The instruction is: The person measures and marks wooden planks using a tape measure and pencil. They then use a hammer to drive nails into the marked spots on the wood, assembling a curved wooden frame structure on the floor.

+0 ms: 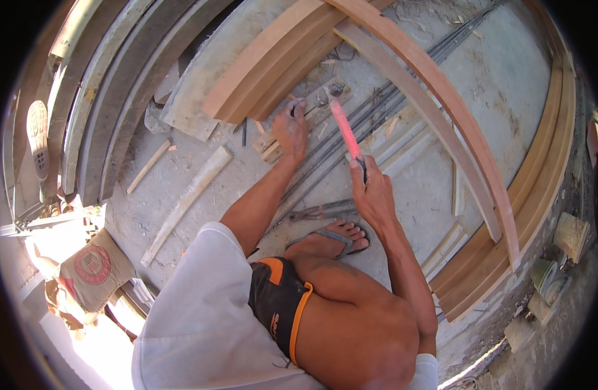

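My right hand (375, 194) is closed round the dark grip of a hammer (345, 130) with a pinkish-red handle. The hammer's far end lies over a short wooden board (321, 104) on the floor, and its head is hard to make out there. My left hand (291, 129) is at the left side of that board, fingers curled and pressed together. A small dark bit shows at those fingertips, too small to name. Just beyond my left hand are the cut ends of several stacked brown wooden beams (247, 97).
Two curved wooden strips (435, 71) arch across the right, above thin metal rods (377, 104) on the concrete floor. Long brown beams (494, 253) line the right side. Grey planks (123, 97) stand at left. Loose battens (187, 205) and a pair of pliers-like tools (321, 211) lie around my sandalled foot.
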### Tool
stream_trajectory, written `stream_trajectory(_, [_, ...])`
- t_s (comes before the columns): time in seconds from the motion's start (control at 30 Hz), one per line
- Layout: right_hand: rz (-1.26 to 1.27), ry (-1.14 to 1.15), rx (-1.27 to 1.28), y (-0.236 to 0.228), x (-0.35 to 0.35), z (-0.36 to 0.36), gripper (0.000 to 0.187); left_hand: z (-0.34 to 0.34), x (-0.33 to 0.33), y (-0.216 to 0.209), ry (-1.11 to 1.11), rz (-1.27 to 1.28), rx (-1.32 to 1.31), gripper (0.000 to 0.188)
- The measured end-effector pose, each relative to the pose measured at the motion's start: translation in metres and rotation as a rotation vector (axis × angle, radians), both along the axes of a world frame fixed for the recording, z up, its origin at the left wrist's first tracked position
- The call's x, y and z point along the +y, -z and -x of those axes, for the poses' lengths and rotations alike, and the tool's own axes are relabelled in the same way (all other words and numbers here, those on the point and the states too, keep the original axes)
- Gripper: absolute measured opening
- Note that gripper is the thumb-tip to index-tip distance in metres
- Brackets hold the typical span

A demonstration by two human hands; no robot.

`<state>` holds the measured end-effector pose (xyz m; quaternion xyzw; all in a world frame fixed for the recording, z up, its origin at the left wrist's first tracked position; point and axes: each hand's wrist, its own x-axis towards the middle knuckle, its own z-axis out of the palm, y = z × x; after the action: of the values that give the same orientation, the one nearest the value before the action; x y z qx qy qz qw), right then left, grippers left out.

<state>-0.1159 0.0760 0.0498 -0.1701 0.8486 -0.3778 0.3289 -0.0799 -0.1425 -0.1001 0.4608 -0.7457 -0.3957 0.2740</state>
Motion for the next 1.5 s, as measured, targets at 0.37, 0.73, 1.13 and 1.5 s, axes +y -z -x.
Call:
stream_trajectory(0.37, [-0.075,-0.164,0.224,0.026,-0.027,0.002,0.037,0.001,0.001,-0.007,-0.012,-0.01,-0.083,0.028])
stream_trajectory(0.73, [-0.105,-0.171,0.284,0.044,-0.035,-0.001,0.04,0.003,0.002,-0.01,-0.005,-0.037,-0.168,0.024])
stream_trajectory(1.13, [0.014,-0.057,0.226,0.021,-0.03,0.0,0.037,-0.049,-0.015,-0.045,0.472,0.562,-0.274,0.036])
stream_trajectory(1.5, [-0.115,-0.144,0.301,0.046,-0.046,0.003,0.039,-0.072,-0.009,-0.009,0.51,0.446,-0.314,0.028])
